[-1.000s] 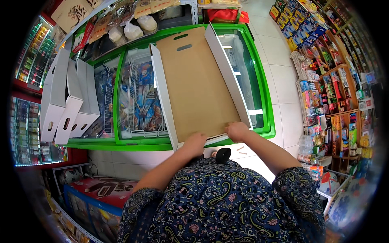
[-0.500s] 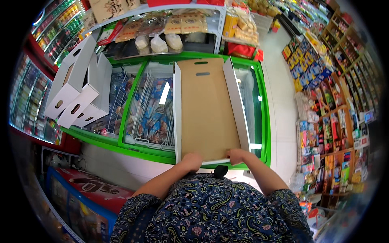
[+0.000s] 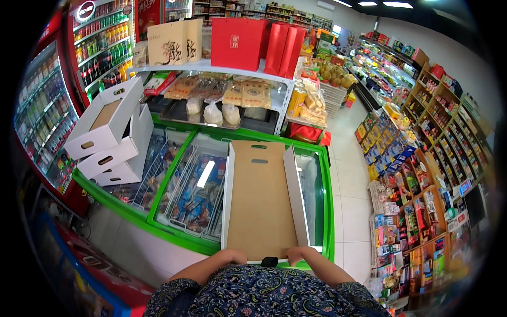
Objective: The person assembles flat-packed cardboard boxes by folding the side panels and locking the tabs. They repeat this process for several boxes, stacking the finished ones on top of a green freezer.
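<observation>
A long cardboard box (image 3: 261, 206), brown inside with white side walls, lies partly unfolded on a green-framed chest freezer (image 3: 211, 244). Its two long sides stand up, while the far end flap with slot-shaped handle holes lies flat. At the near edge, my left hand (image 3: 237, 257) has its fingers curled on the left corner. My right hand (image 3: 297, 254) grips the same edge near the right corner. Both sets of fingertips are partly hidden. Folded white boxes with handle holes (image 3: 108, 150) are stacked on the freezer's left end.
Behind the freezer, a metal shelf (image 3: 206, 66) holds red gift bags (image 3: 237, 45), beige bags and packaged food. Drink coolers (image 3: 42, 111) stand at the left. A tiled aisle (image 3: 348, 211) runs along the right, beside packed snack racks (image 3: 412, 211). A red-topped cooler (image 3: 95, 267) sits lower left.
The view has tilted upward, so the freezer, box and hands appear lower and more of the store shows. Both hands remain at the box's near edge.
</observation>
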### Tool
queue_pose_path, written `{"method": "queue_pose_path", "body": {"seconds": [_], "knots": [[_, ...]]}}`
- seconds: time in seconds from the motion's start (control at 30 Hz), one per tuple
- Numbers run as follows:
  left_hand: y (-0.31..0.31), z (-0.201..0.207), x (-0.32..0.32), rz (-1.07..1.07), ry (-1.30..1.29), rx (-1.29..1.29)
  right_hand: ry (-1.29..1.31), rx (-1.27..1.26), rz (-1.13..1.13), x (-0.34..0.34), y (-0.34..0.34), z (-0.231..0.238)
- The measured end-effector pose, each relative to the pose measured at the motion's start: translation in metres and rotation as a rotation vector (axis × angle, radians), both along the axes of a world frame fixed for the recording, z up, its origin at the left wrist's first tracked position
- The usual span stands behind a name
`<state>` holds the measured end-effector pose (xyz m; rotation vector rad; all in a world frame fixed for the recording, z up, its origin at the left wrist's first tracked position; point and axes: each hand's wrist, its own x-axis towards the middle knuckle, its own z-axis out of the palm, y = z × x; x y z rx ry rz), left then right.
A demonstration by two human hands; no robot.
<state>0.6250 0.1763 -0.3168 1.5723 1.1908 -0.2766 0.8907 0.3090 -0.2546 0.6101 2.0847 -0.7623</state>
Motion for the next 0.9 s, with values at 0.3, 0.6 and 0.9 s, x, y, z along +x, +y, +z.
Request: {"method": "queue_pose_path", "body": {"seconds": [0.3,0.6,0.9], "knots": [[0.007,0.021,0.000,-0.178,0.034,0.173,0.222,-0.197,-0.061,0.009,0.003,-0.006],[-0.094,0.093,-0.011,1.463,0.093,1.147,0.703,0.747,-0.962,0.041,0.025,0.047],[-0.115,0.073,0.011,1.737,-1.258,-0.445,0.397,0.668,-0.738,0.048,0.008,0.001]]}}
